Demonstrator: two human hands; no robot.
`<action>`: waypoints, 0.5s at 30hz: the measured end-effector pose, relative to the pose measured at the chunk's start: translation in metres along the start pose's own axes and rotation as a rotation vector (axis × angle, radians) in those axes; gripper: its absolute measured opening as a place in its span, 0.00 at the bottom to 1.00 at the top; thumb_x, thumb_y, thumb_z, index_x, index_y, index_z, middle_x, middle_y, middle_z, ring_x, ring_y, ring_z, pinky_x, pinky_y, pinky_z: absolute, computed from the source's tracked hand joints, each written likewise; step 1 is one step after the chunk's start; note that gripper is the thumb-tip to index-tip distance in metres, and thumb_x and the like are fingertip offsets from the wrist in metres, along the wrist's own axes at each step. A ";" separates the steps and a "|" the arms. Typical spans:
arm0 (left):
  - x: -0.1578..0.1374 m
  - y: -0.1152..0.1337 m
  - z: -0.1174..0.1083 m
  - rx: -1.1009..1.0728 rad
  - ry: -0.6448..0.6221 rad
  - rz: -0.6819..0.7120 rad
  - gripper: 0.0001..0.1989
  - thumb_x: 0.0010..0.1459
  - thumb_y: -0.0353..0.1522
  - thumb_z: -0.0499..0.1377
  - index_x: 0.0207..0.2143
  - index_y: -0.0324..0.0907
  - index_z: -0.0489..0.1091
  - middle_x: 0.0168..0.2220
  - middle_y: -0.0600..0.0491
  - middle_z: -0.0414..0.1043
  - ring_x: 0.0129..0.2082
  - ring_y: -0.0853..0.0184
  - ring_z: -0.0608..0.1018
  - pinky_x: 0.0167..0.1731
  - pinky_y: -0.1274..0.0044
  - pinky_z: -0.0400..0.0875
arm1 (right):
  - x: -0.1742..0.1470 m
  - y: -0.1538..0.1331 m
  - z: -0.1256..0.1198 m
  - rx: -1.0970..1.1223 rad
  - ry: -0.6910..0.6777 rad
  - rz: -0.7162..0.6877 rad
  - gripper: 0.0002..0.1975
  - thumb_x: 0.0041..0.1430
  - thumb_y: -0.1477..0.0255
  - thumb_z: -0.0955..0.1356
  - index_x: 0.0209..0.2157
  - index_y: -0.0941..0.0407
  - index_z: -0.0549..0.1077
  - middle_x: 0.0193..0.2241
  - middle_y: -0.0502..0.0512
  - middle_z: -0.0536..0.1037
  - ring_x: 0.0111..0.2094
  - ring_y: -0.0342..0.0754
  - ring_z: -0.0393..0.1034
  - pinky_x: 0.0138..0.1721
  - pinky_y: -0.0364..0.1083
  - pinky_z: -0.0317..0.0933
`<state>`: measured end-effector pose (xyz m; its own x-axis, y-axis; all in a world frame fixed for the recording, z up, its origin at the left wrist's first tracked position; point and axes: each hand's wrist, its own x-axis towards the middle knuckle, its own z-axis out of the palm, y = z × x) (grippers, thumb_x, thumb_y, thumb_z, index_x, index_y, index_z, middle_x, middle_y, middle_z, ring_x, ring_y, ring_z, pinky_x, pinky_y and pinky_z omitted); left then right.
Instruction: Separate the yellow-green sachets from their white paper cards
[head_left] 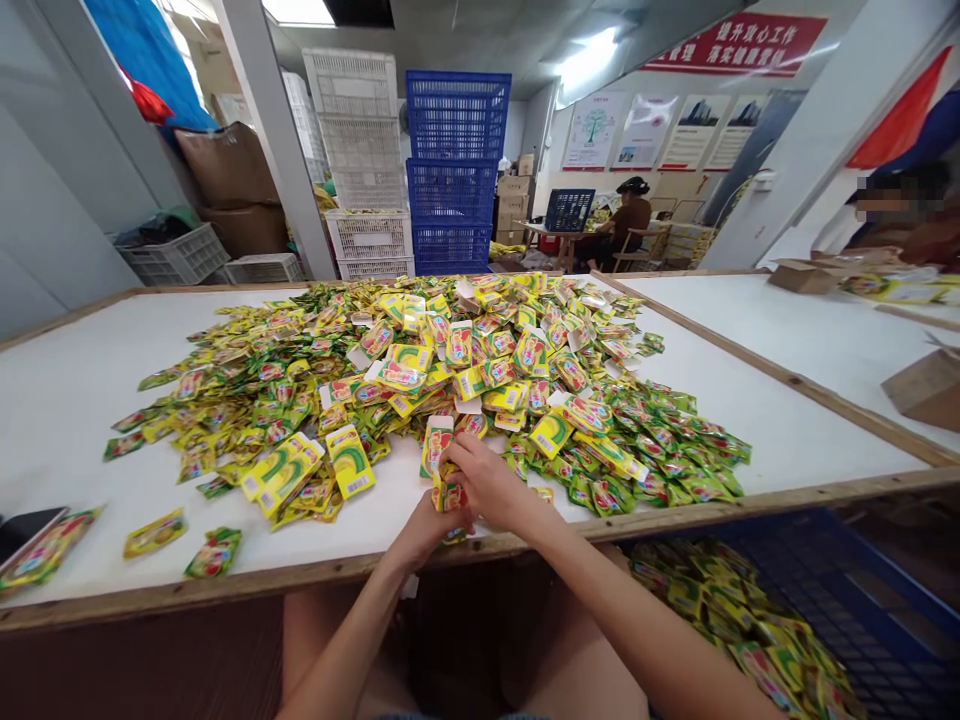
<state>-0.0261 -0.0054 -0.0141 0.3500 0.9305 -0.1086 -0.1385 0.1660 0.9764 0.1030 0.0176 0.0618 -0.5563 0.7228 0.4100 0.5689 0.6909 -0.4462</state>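
Note:
Near the table's front edge, my two hands are close together. My left hand (427, 525) is closed round the lower part of a small yellow-and-red carton (435, 447), whose pale end flap points up. My right hand (495, 488) bends over it from the right, its fingers pressed on a shiny sachet (450, 497) at the carton. My palms and fingers partly hide both. Beyond my hands rises a heap of flat yellow cartons (405, 367), several with flaps up. Green-and-yellow sachets (262, 400) spread on the left, and more green sachets (660, 445) on the right.
A wooden rim (225, 590) edges the white table (52, 400). A phone (26, 530) lies at the far left. Below right, a blue crate (847, 590) holds sachets. Cardboard boxes (926, 385) stand at right. Stacked crates (457, 130) and a seated person (630, 220) are behind.

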 end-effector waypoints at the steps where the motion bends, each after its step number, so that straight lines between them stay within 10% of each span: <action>1: 0.000 -0.001 -0.001 -0.005 0.005 -0.006 0.15 0.40 0.37 0.65 0.29 0.37 0.67 0.23 0.54 0.71 0.23 0.69 0.72 0.27 0.78 0.65 | 0.000 -0.001 0.002 0.033 0.006 0.009 0.11 0.50 0.86 0.61 0.33 0.57 0.66 0.35 0.55 0.66 0.38 0.46 0.61 0.38 0.42 0.58; 6: -0.001 -0.001 -0.002 0.001 -0.004 0.000 0.16 0.41 0.38 0.65 0.28 0.37 0.68 0.22 0.54 0.69 0.23 0.70 0.71 0.27 0.78 0.65 | 0.001 0.005 -0.004 0.143 -0.033 0.021 0.10 0.52 0.85 0.60 0.32 0.56 0.64 0.33 0.52 0.68 0.36 0.44 0.62 0.37 0.41 0.57; 15: -0.002 -0.002 -0.003 -0.067 -0.014 0.010 0.15 0.42 0.39 0.65 0.28 0.36 0.69 0.23 0.53 0.71 0.23 0.69 0.72 0.28 0.77 0.65 | 0.008 -0.005 -0.003 -0.357 -0.147 0.034 0.12 0.48 0.83 0.64 0.35 0.57 0.66 0.31 0.57 0.74 0.33 0.49 0.67 0.36 0.45 0.54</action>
<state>-0.0296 -0.0067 -0.0161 0.3610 0.9276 -0.0958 -0.2033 0.1785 0.9627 0.0975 0.0195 0.0694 -0.5998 0.7534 0.2694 0.7492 0.6470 -0.1416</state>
